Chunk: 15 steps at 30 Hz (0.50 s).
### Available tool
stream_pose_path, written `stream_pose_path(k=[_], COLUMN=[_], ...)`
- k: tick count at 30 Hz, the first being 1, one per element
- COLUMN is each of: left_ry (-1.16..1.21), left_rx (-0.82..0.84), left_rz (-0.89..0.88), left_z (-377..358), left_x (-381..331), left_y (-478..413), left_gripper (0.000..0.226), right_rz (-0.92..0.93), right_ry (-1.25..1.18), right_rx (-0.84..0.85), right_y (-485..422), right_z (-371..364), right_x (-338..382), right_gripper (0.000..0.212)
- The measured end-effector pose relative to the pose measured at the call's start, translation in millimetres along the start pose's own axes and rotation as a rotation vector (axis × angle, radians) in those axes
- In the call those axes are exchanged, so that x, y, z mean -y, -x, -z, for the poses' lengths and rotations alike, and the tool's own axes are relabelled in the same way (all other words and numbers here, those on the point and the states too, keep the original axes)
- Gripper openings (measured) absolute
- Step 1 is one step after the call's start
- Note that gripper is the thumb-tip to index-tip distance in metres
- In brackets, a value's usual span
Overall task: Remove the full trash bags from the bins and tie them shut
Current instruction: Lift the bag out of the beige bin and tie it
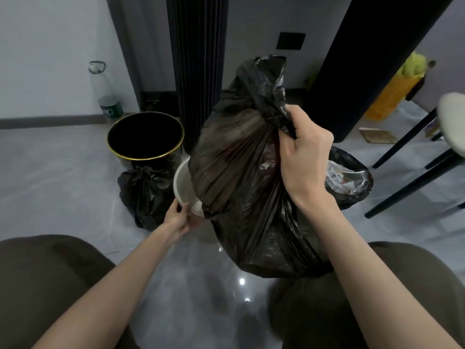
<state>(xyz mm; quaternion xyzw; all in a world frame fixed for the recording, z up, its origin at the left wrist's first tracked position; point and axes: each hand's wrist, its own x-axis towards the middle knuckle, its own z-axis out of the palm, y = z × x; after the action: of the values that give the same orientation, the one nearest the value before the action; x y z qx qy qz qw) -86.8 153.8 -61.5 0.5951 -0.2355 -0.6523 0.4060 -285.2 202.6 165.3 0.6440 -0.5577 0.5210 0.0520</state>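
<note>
A: Item 1, trash bag [239,185]?
B: Thin black plastic, creased, with a slight sheen. It looks see-through brown where it is stretched.
A: Item 2, tied bag [146,195]?
B: Same black plastic, crumpled, shiny on the folds.
A: Items 3 and 4?
B: White bin [182,183]: smooth, matt, plastic by the look. Black bin [146,137]: glossy, with a bright gold rim that looks metallic.
A: Item 5, floor [63,187]?
B: Grey marbled tile, polished, mirror-glossy.
A: Item 6, bottle [107,89]?
B: Clear plastic, smooth.

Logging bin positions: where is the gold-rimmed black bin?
Head view, left of centre: the gold-rimmed black bin stands just behind the small black bag and white bin.
</note>
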Motion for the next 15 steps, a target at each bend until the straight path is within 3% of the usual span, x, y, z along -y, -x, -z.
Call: stream_pose_path(k=[9,15], left_ry=[0.255,0.223], left_rx=[0.117,0.210], left_rz=[0.087,0.150], left_z=[-45,-70], left_x=[-16,-40], left_y=[-38,-59], left_gripper=[0.064,0.044], right_rz=[-0.027,-0.085], right_ry=[0.063,0.114], right_rx=[-0.098,0.019], right_y=[-6,7], right_z=[19,10], right_x=[-15,-37], right_gripper=[0.017,0.017])
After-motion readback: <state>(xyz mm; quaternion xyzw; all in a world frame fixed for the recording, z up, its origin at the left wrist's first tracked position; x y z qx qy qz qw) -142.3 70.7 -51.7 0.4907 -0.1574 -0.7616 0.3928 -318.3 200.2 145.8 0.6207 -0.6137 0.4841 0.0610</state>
